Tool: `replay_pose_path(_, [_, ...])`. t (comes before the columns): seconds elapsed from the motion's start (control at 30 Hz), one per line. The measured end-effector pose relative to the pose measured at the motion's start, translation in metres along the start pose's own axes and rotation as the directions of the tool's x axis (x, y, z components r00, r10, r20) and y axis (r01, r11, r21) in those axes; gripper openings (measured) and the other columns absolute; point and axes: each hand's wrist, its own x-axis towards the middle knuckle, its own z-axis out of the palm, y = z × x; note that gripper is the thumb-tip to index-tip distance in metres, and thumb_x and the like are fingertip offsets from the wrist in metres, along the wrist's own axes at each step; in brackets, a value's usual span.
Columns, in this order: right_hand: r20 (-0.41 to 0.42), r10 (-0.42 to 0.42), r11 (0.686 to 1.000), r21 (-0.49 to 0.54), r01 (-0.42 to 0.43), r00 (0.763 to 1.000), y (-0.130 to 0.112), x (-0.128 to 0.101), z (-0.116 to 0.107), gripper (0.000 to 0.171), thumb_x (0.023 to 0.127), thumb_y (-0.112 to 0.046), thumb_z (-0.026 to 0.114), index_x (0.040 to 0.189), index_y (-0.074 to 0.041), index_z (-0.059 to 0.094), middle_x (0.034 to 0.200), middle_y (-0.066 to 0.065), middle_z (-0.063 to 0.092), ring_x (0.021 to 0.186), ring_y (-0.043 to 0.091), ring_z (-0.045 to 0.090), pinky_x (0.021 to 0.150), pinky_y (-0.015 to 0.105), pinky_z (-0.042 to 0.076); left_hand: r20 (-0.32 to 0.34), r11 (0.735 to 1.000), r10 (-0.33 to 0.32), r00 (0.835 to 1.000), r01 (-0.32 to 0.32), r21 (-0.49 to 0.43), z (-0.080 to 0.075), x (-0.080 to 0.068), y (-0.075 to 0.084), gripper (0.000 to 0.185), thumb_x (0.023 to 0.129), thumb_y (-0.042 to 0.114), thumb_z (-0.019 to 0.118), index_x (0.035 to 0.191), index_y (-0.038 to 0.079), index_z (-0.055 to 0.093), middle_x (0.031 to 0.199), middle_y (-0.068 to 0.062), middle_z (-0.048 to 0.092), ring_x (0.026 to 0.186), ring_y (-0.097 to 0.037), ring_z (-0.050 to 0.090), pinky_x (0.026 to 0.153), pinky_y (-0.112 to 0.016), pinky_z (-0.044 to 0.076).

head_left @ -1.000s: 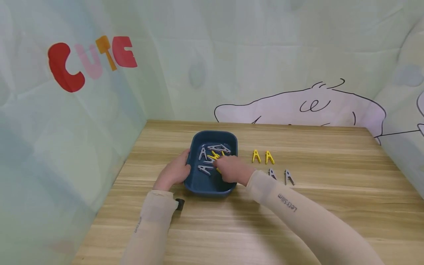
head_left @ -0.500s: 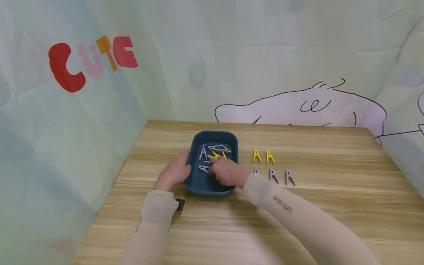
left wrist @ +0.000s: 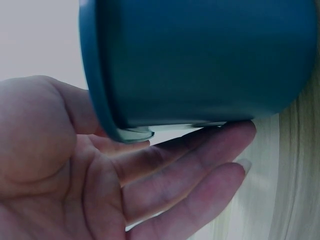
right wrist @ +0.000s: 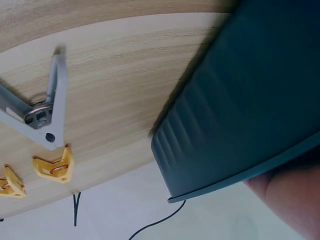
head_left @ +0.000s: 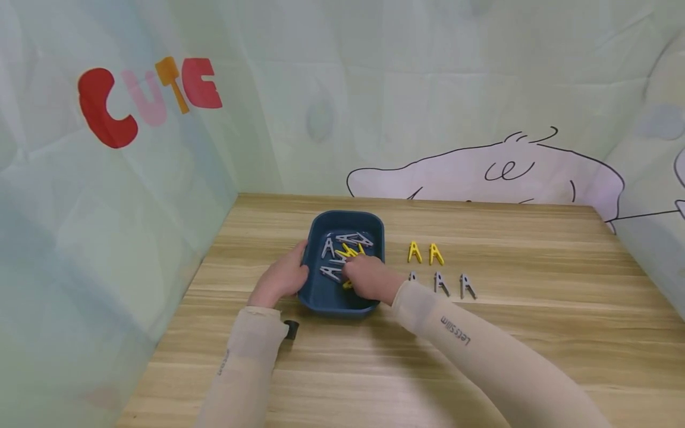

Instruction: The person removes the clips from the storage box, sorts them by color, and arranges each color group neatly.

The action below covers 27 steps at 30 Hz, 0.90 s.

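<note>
A dark blue plastic bin (head_left: 323, 300) stands on the wooden table and holds several grey and yellow spring clips. On its left side my left hand (head_left: 283, 273) grips it, thumb up at the rim and fingers along the outer wall, as the left wrist view shows. My right hand (head_left: 371, 278) reaches over the right rim into the bin. Its fingertips point down among the clips, close to a yellow clip (head_left: 346, 251) and a grey clip (head_left: 330, 272). Those fingertips are mostly hidden, and I cannot tell whether they pinch a clip.
Right of the bin, two yellow clips (head_left: 436, 254) lie side by side. Nearer me is a row of three grey clips (head_left: 467, 286), the leftmost partly covered by my right sleeve (head_left: 423, 306). A printed cloth (head_left: 428, 107) hangs behind the wooden table (head_left: 535, 333).
My right hand has shifted slightly left and toward me inside the bin, uncovering part of another grey clip on the table. The left hand and the bin have stayed put.
</note>
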Motion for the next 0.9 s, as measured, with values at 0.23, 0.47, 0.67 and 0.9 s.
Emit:
replay_pose_path(0.23, [-0.098, 0.045, 0.999, 0.010, -0.044, 0.994, -0.002, -0.002, -0.007, 0.020, 0.091, -0.010, 0.069, 0.110, -0.008, 0.076, 0.103, 0.007, 0.072, 0.087, 0.021, 0.060, 0.085, 0.037, 0.053, -0.006, 1.000, 0.012, 1.000, -0.011, 0.010, 0.000, 0.000, 0.000, 0.059, 0.100, 0.010, 0.041, 0.156, 0.002, 0.023, 0.140, -0.022, 0.050, 0.102, -0.033, 0.058, 0.084, -0.047, 0.047])
replay_pose_path(0.47, [-0.190, 0.144, 0.974, 0.199, -0.105, 0.971, 0.002, -0.010, -0.023, 0.023, 0.089, -0.011, 0.073, 0.111, -0.002, 0.072, 0.105, 0.011, 0.070, 0.087, 0.020, 0.062, 0.083, 0.032, 0.054, -0.009, 1.000, 0.014, 1.000, -0.014, 0.005, 0.000, 0.000, 0.000, 0.059, 0.101, 0.009, 0.041, 0.156, 0.002, 0.023, 0.146, -0.023, 0.044, 0.109, -0.035, 0.055, 0.093, -0.050, 0.045])
replay_pose_path(0.67, [-0.267, 0.297, 0.921, 0.333, -0.201, 0.917, 0.018, -0.021, -0.041, 0.025, 0.093, -0.016, 0.070, 0.114, -0.001, 0.069, 0.102, 0.010, 0.066, 0.085, 0.021, 0.060, 0.079, 0.031, 0.054, -0.004, 1.000, 0.007, 1.000, -0.007, -0.006, 0.001, 0.000, 0.000, 0.059, 0.101, 0.009, 0.040, 0.156, 0.003, 0.022, 0.141, -0.023, 0.049, 0.102, -0.033, 0.058, 0.087, -0.048, 0.047])
replay_pose_path(0.9, [-0.395, 0.432, 0.868, 0.427, -0.253, 0.811, 0.046, -0.040, -0.054, 0.029, 0.094, -0.018, 0.066, 0.116, 0.002, 0.067, 0.092, 0.011, 0.065, 0.074, 0.022, 0.059, 0.066, 0.033, 0.053, -0.006, 1.000, 0.007, 1.000, -0.007, 0.001, 0.001, 0.000, 0.001, 0.059, 0.101, 0.009, 0.039, 0.156, 0.001, 0.022, 0.148, -0.023, 0.042, 0.110, -0.035, 0.054, 0.094, -0.051, 0.044])
